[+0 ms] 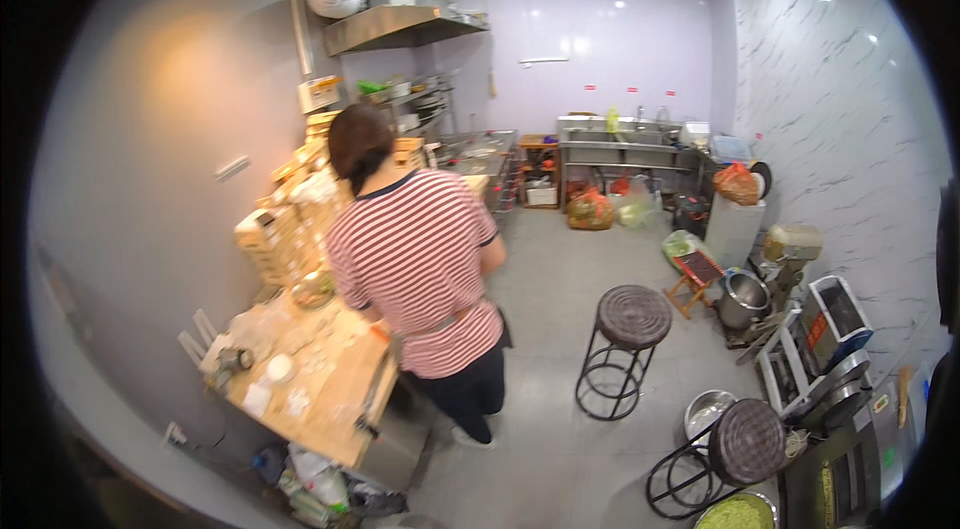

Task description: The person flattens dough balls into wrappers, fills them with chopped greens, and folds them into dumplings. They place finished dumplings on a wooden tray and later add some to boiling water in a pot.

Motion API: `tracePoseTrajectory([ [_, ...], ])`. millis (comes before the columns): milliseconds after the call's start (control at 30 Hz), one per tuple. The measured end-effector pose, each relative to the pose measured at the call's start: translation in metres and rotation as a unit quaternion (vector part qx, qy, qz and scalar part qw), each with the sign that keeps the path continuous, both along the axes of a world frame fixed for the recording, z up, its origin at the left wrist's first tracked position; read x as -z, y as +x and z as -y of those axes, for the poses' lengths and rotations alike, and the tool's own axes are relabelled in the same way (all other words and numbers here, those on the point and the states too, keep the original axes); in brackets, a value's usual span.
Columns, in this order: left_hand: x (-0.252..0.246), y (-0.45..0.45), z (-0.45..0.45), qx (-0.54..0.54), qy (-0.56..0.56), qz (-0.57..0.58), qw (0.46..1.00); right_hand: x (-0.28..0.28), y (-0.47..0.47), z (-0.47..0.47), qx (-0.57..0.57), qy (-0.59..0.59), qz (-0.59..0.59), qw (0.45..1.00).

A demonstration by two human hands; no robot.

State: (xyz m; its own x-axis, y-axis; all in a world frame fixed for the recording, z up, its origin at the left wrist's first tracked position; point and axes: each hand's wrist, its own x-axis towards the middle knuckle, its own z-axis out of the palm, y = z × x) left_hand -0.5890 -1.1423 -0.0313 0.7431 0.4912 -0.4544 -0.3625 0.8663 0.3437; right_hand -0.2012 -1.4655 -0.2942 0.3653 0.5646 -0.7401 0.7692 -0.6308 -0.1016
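Observation:
Both of my hands are out of view. Before me a co-worker in a red-and-white striped T-shirt [420, 251] stands with their back to me at a wooden-topped worktable [341, 386]. Small pale pieces, perhaps dough, lie scattered on the tabletop around a round white container [280, 368]. Farther along it stands a metal bowl [313, 290] with food inside, too small to make out. Stacked light-coloured crates [274, 244] lean by the left wall. The co-worker's body hides their hands.
A round-topped stool [634, 315] stands mid-floor, and a second stool [747, 442] is nearer, tipped by a steel basin [709, 413]. A bowl of chopped green filling [739, 512] sits below. A stand mixer [791, 244] is at right. Sinks [626, 137] line the back wall.

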Motion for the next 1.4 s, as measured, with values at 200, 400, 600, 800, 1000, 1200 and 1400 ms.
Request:
tracePoseTrajectory([
  [200,-0.009,0.139,-0.105,0.111,0.013,0.011,0.994,0.018,0.074,-0.184,0.018,0.167,-0.067,0.984],
  [400,-0.002,0.258,-0.244,0.162,0.037,0.036,0.985,-0.058,0.203,-0.421,0.008,0.211,0.013,0.977],
  [600,-0.025,0.379,-0.364,0.171,0.112,0.051,0.978,-0.121,0.319,-0.561,-0.009,0.118,0.069,0.991],
  [800,-0.019,0.475,-0.436,0.093,0.329,-0.082,0.936,-0.109,0.405,-0.662,-0.036,0.115,-0.031,0.992],
  [1000,0.009,0.559,-0.537,-0.097,0.27,-0.113,0.951,-0.092,0.564,-0.808,-0.014,-0.137,-0.024,0.99],
  [1200,0.002,0.675,-0.68,-0.284,0.096,-0.002,0.954,-0.097,0.681,-1.055,-0.242,0.081,0.074,0.964],
  [1400,-0.002,0.701,-0.765,-0.346,0.027,0.045,0.937,-0.147,0.633,-1.22,-0.215,0.32,-0.166,0.908],
])
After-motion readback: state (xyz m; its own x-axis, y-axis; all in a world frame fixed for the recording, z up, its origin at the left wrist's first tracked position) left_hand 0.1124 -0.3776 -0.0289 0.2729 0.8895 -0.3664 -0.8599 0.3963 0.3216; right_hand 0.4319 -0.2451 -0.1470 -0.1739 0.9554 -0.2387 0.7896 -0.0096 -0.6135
